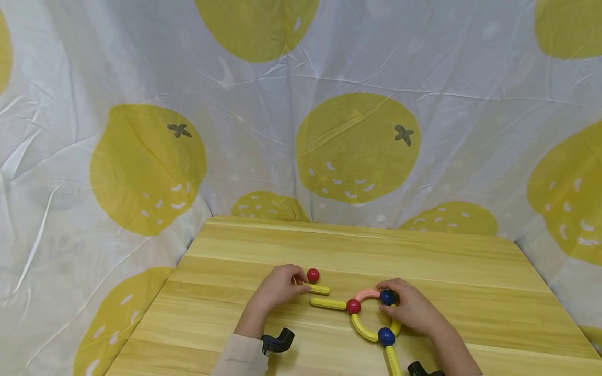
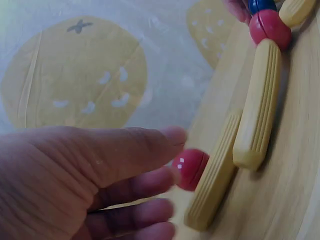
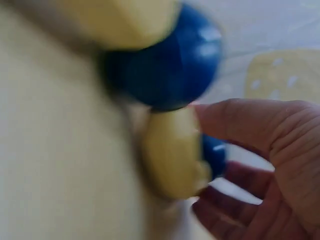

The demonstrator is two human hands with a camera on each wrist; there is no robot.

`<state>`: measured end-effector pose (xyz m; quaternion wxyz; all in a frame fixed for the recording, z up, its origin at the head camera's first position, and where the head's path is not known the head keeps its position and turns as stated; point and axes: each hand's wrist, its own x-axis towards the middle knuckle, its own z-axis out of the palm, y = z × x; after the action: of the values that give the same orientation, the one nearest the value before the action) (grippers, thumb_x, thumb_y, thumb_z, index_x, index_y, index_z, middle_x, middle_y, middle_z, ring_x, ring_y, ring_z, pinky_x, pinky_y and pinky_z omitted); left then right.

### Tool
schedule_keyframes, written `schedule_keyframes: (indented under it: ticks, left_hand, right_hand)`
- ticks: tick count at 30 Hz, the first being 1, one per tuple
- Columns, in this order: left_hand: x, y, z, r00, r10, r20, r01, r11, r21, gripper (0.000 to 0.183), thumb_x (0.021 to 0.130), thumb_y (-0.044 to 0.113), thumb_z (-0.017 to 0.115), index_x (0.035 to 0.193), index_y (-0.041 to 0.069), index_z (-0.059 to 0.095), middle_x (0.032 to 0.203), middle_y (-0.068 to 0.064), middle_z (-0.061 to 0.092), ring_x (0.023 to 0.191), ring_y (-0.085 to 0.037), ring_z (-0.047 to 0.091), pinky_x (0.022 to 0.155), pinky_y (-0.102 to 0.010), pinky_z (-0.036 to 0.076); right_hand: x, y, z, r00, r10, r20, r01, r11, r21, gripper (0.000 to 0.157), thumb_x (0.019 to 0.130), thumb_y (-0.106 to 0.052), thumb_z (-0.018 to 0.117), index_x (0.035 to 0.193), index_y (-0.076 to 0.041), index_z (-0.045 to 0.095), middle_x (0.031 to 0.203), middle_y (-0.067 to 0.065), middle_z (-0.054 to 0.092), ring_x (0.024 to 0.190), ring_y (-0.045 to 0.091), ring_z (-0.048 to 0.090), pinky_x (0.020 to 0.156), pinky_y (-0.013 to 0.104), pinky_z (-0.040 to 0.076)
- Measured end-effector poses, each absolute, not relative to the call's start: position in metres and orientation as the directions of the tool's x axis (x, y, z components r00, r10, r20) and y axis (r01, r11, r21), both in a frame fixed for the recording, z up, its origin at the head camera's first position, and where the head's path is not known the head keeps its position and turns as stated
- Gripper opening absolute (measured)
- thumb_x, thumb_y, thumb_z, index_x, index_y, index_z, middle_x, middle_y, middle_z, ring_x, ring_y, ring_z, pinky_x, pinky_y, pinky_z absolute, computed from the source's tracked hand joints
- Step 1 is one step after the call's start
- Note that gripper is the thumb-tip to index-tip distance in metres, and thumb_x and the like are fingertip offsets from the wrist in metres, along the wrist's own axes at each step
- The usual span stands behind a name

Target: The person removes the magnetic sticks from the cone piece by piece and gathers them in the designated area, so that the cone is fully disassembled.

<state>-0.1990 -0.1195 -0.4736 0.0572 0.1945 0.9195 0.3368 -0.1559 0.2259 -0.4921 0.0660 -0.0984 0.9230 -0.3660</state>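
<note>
My right hand (image 1: 414, 308) has its thumb and fingers around a blue ball (image 1: 387, 297) at the far right of a ring. A pink curved rod (image 1: 368, 294) links that ball to a red ball (image 1: 354, 306), and a yellow curved rod (image 1: 363, 330) runs on to a second blue ball (image 1: 386, 337). Another yellow curved rod is partly covered by the right thumb. With loosely bent fingers, my left hand (image 1: 282, 284) is at the left end of a loose yellow straight rod (image 1: 321, 290). A loose red ball (image 2: 190, 169) lies just behind that rod.
From the ring's red ball a yellow straight rod (image 1: 327, 303) points left. Another yellow rod (image 1: 392, 361) extends from the lower blue ball toward the front. All lie on a wooden table (image 1: 263, 243), with a lemon-print cloth (image 1: 254, 141) behind it.
</note>
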Motion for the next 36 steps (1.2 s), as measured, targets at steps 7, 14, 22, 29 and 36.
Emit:
schedule_keyframes:
  ticks: [7,14,22,29,36]
  left_hand:
    - [-0.189,-0.097,-0.471,-0.853,0.52,-0.03,0.385,0.669,0.636,0.013,0.087,0.024,0.082,0.095,0.014,0.081,0.089,0.006,0.076,0.072,-0.002,0.056,0.067,-0.021,0.048]
    - [-0.185,-0.078,-0.48,-0.823,0.568,-0.008,0.472,0.692,0.546,0.016,0.086,0.023,0.082,0.101,0.016,0.081,0.099,0.01,0.077,0.087,-0.001,0.065,0.082,-0.022,0.054]
    - [-0.183,-0.074,-0.48,-0.838,0.544,-0.043,0.446,0.729,0.52,0.019,0.082,0.021,0.086,0.099,0.018,0.079,0.093,0.01,0.075,0.083,-0.002,0.064,0.08,-0.024,0.054]
    - [-0.182,-0.078,-0.479,-0.847,0.521,-0.106,0.397,0.752,0.526,0.019,0.081,0.023,0.087,0.097,0.018,0.078,0.093,0.011,0.075,0.08,0.0,0.06,0.077,-0.024,0.052]
    - [-0.186,-0.079,-0.488,-0.805,0.591,-0.06,0.367,0.574,0.732,0.016,0.089,0.02,0.08,0.101,0.009,0.075,0.082,0.007,0.067,0.069,-0.001,0.055,0.067,-0.019,0.049]
  right_hand:
    - [-0.146,0.217,-0.47,-0.941,-0.34,0.012,-0.271,0.73,-0.628,0.041,0.086,-0.023,0.083,0.124,-0.019,0.068,0.128,0.002,0.066,0.122,0.031,0.062,0.101,0.054,0.051]
    - [-0.14,0.196,-0.477,-0.87,-0.491,0.049,-0.423,0.693,-0.584,0.039,0.092,-0.034,0.077,0.128,-0.024,0.067,0.138,0.006,0.06,0.135,0.04,0.05,0.112,0.066,0.035]
    - [-0.136,0.184,-0.485,-0.864,-0.499,0.068,-0.444,0.692,-0.57,0.042,0.094,-0.032,0.074,0.133,-0.021,0.066,0.138,0.005,0.061,0.136,0.041,0.047,0.11,0.08,0.01]
    - [-0.14,0.186,-0.492,-0.899,-0.424,0.113,-0.414,0.733,-0.54,0.023,0.091,-0.034,0.077,0.112,-0.025,0.074,0.117,-0.004,0.063,0.117,0.031,0.055,0.11,0.077,0.021]
    - [-0.142,0.193,-0.495,-0.913,-0.374,0.162,-0.404,0.777,-0.483,0.022,0.089,-0.032,0.079,0.109,-0.026,0.074,0.113,-0.008,0.066,0.11,0.025,0.058,0.103,0.067,0.036]
